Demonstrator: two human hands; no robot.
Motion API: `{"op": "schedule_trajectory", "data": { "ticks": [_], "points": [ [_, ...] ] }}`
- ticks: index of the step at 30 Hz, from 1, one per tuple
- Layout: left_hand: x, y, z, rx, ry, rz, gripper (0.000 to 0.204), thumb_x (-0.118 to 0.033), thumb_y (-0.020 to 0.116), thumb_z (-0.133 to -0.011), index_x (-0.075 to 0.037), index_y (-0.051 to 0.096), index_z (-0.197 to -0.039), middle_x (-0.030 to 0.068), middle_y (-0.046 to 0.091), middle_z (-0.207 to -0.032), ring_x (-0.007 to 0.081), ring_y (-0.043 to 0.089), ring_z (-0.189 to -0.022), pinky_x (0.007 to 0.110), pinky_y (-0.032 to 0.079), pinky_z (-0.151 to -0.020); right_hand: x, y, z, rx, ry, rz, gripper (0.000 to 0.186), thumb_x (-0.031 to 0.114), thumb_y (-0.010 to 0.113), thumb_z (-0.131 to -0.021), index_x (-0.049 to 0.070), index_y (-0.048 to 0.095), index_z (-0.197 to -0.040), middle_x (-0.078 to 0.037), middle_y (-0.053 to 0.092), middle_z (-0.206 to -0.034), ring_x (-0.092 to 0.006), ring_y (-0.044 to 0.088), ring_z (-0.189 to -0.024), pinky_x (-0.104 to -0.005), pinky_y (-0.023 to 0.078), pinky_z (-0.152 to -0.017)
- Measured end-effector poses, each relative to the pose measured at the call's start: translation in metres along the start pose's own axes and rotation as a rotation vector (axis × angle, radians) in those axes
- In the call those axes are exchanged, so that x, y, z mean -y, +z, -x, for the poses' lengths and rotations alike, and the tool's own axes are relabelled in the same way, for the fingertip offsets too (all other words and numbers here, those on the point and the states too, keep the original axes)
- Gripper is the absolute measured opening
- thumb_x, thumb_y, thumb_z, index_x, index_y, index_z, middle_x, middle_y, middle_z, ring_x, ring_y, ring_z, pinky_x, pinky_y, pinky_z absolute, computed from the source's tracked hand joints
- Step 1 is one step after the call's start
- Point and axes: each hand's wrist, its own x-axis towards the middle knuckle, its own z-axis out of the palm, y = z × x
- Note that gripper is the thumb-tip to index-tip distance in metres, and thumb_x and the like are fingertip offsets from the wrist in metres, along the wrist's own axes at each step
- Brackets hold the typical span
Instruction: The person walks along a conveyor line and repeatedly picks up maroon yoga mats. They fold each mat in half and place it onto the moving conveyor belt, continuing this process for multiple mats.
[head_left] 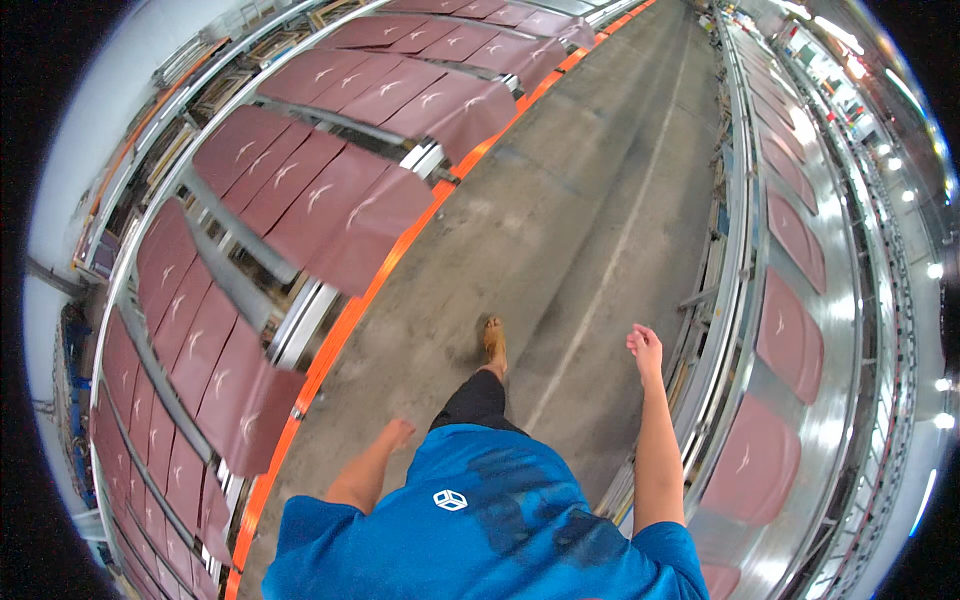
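Note:
My right hand hangs over the aisle near the right-hand rail, its fingers loosely curled in with nothing seen in them. Low on my left side, my left hand is smeared by motion, so its fingers cannot be made out. Neither hand touches anything that I can see. Dark red-brown flat panels, each with a pale mark, lie in rows on the long rack at my left. More red-brown panels, with rounded corners, lie along a shiny metal table at my right.
A concrete aisle floor with a pale line runs ahead between the two long racks. An orange strip edges the left rack. Metal rails border the right side. One foot shows ahead of me on the floor.

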Motion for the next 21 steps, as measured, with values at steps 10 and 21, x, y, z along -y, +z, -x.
{"op": "schedule_trajectory", "data": {
  "ticks": [10, 21],
  "points": [
    [-0.195, -0.196, -0.224, 0.042, 0.032, -0.205, 0.033, -0.031, 0.055, -0.084, -0.006, 0.069, -0.1, 0.0159, 0.068, -0.089, 0.0305, 0.065, -0.078, 0.043, 0.051, -0.075, -0.086, 0.028, -0.157, 0.311, 0.328, 0.435, 0.019, 0.017, 0.056, -0.088, 0.004, 0.067, -0.096, -0.008, 0.068, -0.079, -0.0171, 0.062, -0.062, -0.0313, 0.05, -0.055],
    [-0.512, -0.482, -0.456, -0.315, 0.194, 0.471, 0.034, -0.031, 0.059, -0.086, -0.003, 0.066, -0.105, 0.0147, 0.068, -0.104, 0.0261, 0.064, -0.1, 0.037, 0.049, -0.086, -0.096, 0.02, -0.27, 0.334, 0.899, 0.202, 0.036, 0.033, 0.053, -0.089, 0.0, 0.067, -0.09, -0.012, 0.068, -0.075, -0.0254, 0.065, -0.067, -0.0385, 0.051, -0.065]
  ]
}}
